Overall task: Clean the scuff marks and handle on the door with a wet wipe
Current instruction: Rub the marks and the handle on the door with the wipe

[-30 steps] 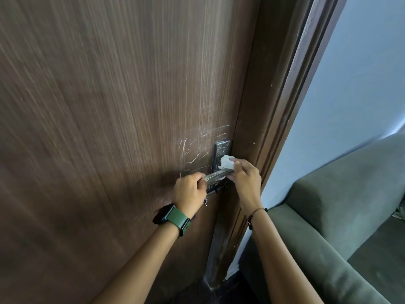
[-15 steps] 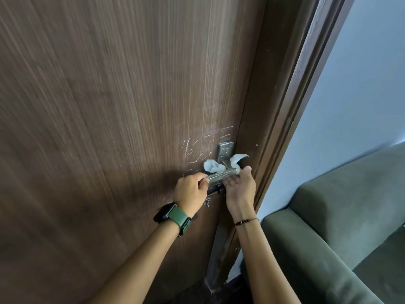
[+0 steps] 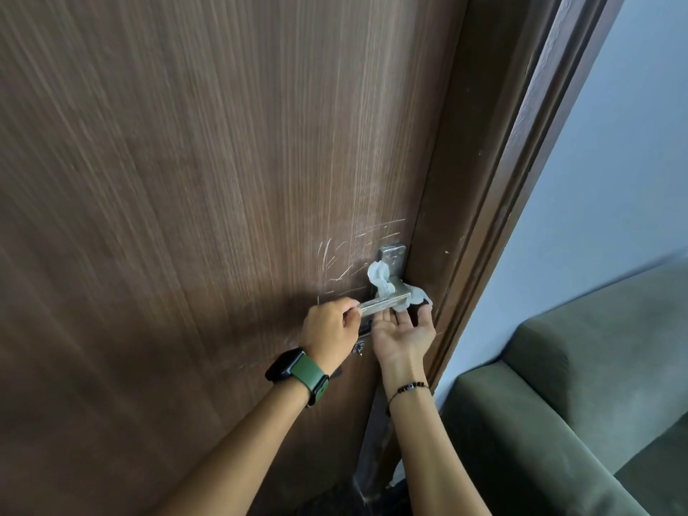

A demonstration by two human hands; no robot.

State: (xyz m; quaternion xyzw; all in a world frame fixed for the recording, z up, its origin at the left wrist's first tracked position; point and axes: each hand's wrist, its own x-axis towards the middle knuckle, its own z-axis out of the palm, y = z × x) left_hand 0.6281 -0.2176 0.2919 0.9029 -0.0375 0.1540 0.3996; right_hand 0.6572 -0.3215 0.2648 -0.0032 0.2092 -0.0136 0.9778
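Wet white wipe [image 3: 383, 283] draped over the brushed-metal lever handle [image 3: 383, 304] on the dark brown wood-grain door [image 3: 223, 180].

Soft, limp and light, the wipe will bunch and slide on smooth metal, so it probably wants pinching around the lever near the plate. The left hand [image 3: 329, 331] has its fingers closed on the lever's free end, steadying it. The right hand [image 3: 404, 331] is palm-up beneath, fingers spread loosely, touching the wipe's hanging edge. Pale scuff marks [image 3: 335, 260] remain beside the plate.
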